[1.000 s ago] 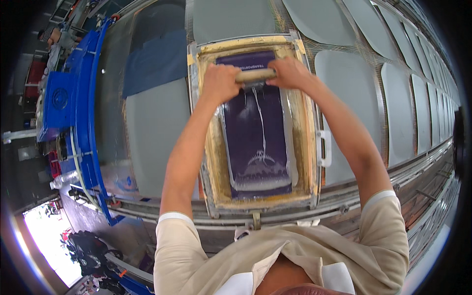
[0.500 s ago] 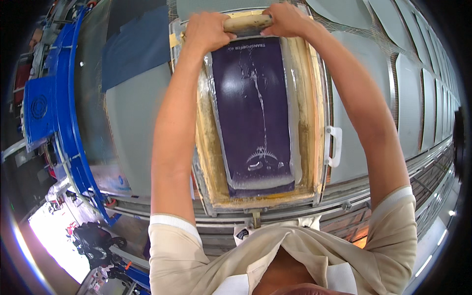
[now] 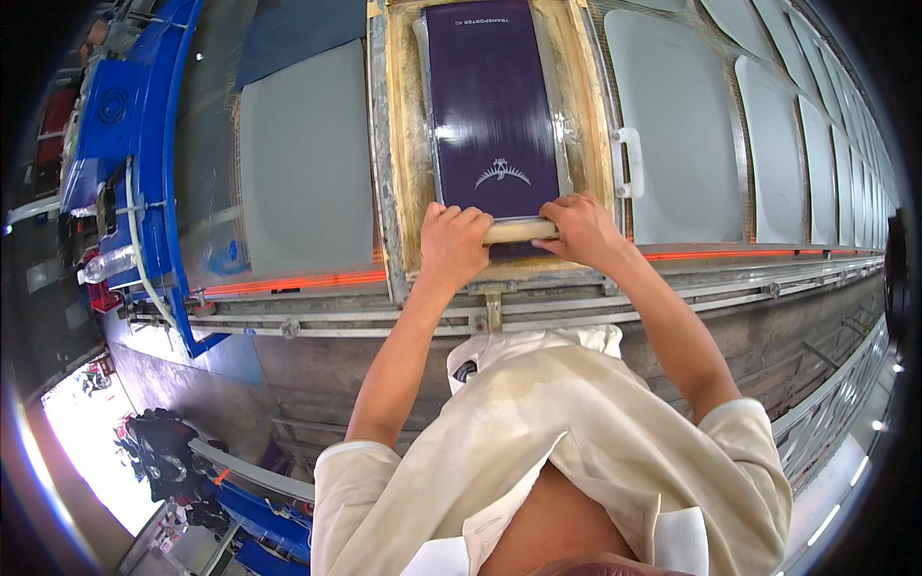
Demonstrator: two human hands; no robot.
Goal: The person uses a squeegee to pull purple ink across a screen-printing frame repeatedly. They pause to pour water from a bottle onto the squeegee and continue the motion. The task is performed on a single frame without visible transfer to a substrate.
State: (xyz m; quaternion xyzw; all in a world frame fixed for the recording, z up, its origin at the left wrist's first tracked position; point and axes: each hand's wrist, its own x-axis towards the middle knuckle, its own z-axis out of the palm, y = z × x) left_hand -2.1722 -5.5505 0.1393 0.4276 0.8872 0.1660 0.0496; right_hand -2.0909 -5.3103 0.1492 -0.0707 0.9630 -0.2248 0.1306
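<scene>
My left hand (image 3: 455, 246) and my right hand (image 3: 583, 230) are closed round the two ends of a pale squeegee (image 3: 521, 230). The squeegee lies crosswise at the near end of a wood-edged printing screen (image 3: 407, 144). Beyond it stretches the screen's glossy dark purple mesh area (image 3: 492, 106), with a pale crest-like mark and a short line of lettering. The squeegee's lower edge is hidden from view.
Grey flat panels (image 3: 663, 125) lie in a row to the right, and another grey panel (image 3: 307, 154) is on the left beside a dark blue sheet (image 3: 298, 38). A white handle (image 3: 628, 163) sticks out from the frame's right side. Metal rails (image 3: 384, 315) run along the table's near edge.
Both hands have drawn the squeegee from the screen's far end to its near end. The wet streaks on the purple area are wiped smooth. The view has shifted too.
</scene>
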